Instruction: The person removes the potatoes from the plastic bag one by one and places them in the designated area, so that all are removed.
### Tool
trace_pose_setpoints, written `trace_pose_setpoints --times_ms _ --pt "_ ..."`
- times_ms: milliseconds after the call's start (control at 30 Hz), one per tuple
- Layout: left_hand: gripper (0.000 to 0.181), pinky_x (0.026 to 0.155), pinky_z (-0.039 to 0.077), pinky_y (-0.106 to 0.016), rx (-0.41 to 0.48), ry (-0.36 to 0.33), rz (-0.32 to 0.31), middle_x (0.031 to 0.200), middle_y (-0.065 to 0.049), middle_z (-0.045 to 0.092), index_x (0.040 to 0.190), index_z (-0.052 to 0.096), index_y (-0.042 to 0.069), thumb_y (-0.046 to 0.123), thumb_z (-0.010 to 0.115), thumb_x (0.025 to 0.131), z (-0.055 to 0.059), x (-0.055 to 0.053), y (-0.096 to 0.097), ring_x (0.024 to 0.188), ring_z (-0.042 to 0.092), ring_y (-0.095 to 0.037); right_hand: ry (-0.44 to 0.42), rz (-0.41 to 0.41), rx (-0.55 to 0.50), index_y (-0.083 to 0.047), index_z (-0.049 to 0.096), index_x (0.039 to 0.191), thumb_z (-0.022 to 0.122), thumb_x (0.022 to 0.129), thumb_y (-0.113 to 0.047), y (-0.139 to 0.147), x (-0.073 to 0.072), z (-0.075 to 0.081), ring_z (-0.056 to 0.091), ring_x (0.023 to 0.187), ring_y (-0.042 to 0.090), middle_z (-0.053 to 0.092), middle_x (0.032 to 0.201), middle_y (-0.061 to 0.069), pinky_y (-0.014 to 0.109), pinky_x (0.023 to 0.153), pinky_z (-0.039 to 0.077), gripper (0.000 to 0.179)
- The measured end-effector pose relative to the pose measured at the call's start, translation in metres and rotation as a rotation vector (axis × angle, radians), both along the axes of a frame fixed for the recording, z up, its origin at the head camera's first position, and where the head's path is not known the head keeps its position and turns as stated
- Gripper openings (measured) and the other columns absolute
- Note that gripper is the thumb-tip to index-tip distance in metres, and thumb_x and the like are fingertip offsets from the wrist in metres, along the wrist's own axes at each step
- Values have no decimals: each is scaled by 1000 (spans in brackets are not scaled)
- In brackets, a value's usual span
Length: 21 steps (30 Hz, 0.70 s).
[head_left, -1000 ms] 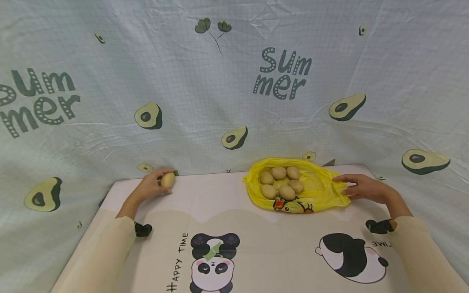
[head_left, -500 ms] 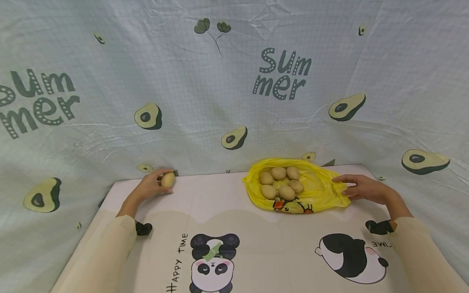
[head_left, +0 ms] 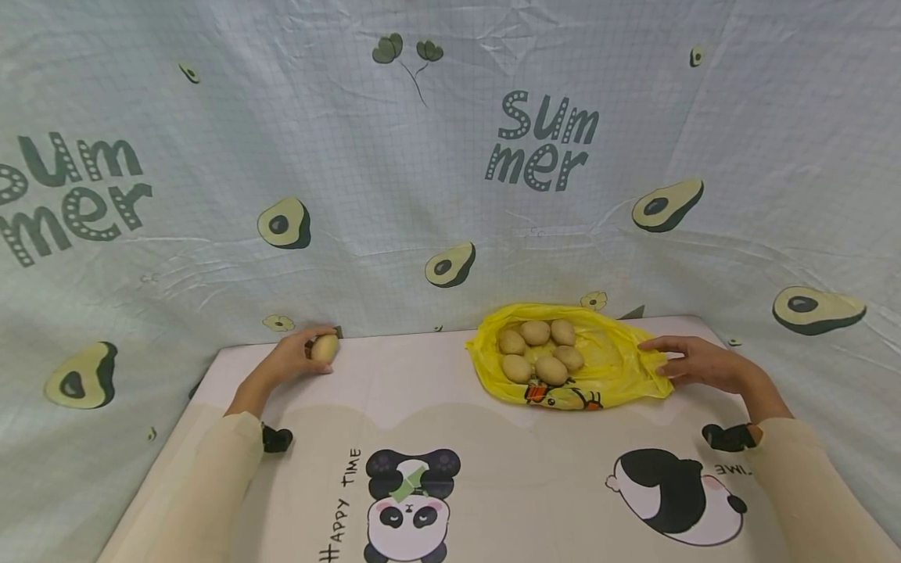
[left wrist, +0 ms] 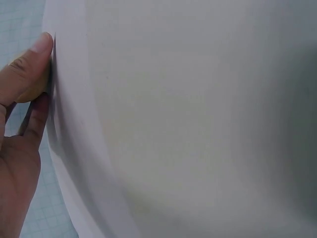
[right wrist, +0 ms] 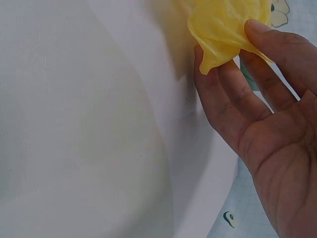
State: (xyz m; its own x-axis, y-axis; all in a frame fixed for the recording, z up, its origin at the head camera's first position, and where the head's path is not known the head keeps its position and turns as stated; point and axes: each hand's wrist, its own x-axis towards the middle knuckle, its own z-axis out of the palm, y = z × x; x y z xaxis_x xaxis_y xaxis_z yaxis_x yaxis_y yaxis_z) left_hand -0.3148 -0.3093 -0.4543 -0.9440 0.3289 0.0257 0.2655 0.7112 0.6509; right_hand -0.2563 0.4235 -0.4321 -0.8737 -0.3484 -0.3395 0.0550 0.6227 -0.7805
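Note:
At the table's far left my left hand [head_left: 287, 361] grips a single potato [head_left: 324, 349] between thumb and fingers. In the left wrist view that potato [left wrist: 35, 92] is mostly hidden behind the thumb. A yellow plastic bag [head_left: 614, 352] lies spread open at the back right, with several potatoes [head_left: 551, 370] grouped in its left part. My right hand [head_left: 714, 366] is at the bag's right end. Up close in the right wrist view, the right hand [right wrist: 272, 114] pinches the crumpled edge of the bag [right wrist: 228, 29], thumb above and fingers beneath.
The table [head_left: 401, 367] wears a pale cover printed with pandas and lettering. Behind it hangs a light curtain [head_left: 380, 172] with avocado prints, close against the back edge. Bare tabletop separates the left hand from the bag.
The potato in my left hand has turned slightly and shifted a little to the right. My right hand and the bag have stayed in place.

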Motion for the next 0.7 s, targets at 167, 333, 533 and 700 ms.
trace_pose_setpoints --times_ms 167,333,533,700 --pt "74 88 48 -48 -2 -6 -3 127 -29 57 144 50 -2 11 87 81 1 1 -1 109 57 -39 -8 -6 -3 0 42 152 70 95 -24 -1 0 0 44 134 44 21 160 32 50 99 52 68" --pt "75 85 48 -44 -5 -30 23 126 -27 57 146 48 0 14 86 82 2 2 0 105 57 -36 -6 -9 -8 0 42 152 70 95 -23 -2 0 -1 45 132 42 22 160 32 49 98 53 67" --pt "78 88 47 -48 -30 -54 39 129 -28 56 147 45 0 18 86 83 4 3 1 106 56 -37 -6 -10 -4 -1 43 152 70 95 -22 -2 0 -2 45 133 42 22 160 32 49 99 53 67" --pt "77 92 46 -51 -50 -61 37 133 -30 53 147 44 -1 18 85 84 8 4 3 111 54 -40 -6 -8 -9 0 43 151 70 95 -21 -2 1 -2 45 133 42 22 160 32 48 99 53 66"
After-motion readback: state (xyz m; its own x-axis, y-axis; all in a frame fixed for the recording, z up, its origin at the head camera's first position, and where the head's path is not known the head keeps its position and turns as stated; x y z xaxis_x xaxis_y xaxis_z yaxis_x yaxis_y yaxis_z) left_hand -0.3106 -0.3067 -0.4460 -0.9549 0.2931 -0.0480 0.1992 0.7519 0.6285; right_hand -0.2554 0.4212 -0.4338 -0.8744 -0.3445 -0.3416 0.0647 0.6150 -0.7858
